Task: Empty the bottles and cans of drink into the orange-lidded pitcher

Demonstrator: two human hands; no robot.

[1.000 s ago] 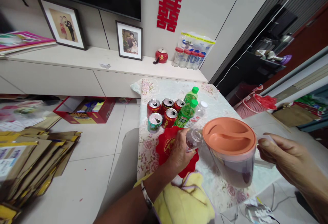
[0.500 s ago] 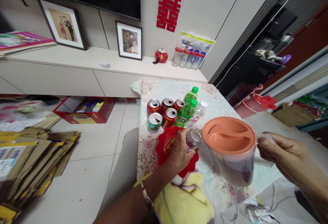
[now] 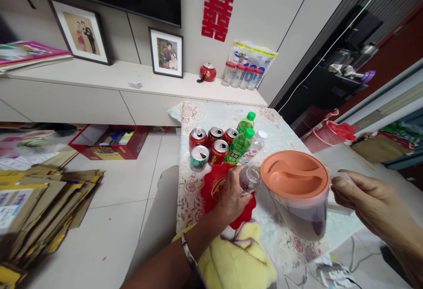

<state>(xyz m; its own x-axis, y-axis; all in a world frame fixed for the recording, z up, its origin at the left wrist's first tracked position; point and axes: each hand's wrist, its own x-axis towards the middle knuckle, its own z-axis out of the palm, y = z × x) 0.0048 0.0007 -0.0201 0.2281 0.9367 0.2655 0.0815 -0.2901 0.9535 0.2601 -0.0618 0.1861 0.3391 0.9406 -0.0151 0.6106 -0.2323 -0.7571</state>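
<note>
My left hand (image 3: pixel 231 198) wraps around a clear plastic bottle (image 3: pixel 250 178) above a red scalloped mat (image 3: pixel 214 187). Its uncapped mouth faces the pitcher (image 3: pixel 297 212), and something dark shows inside. The pitcher is see-through, with a salmon-orange lid (image 3: pixel 295 174) and dark liquid in it; it leans towards the bottle. My right hand (image 3: pixel 366 196) is closed on the pitcher's pale handle. Beyond the mat stand several opened red cans (image 3: pixel 219 151), a teal can (image 3: pixel 199 158), two green-capped bottles (image 3: pixel 239 146) and a white-capped clear bottle (image 3: pixel 258 141).
A yellow towel (image 3: pixel 241 258) lies at the near edge of the flowered tablecloth (image 3: pixel 191 201). Behind the table, a low cabinet (image 3: pixel 155 99) bears picture frames and red-lidded jars (image 3: pixel 243 76). Folded cardboard (image 3: pixel 49 209) and a red box (image 3: pixel 109 148) are on the floor at left.
</note>
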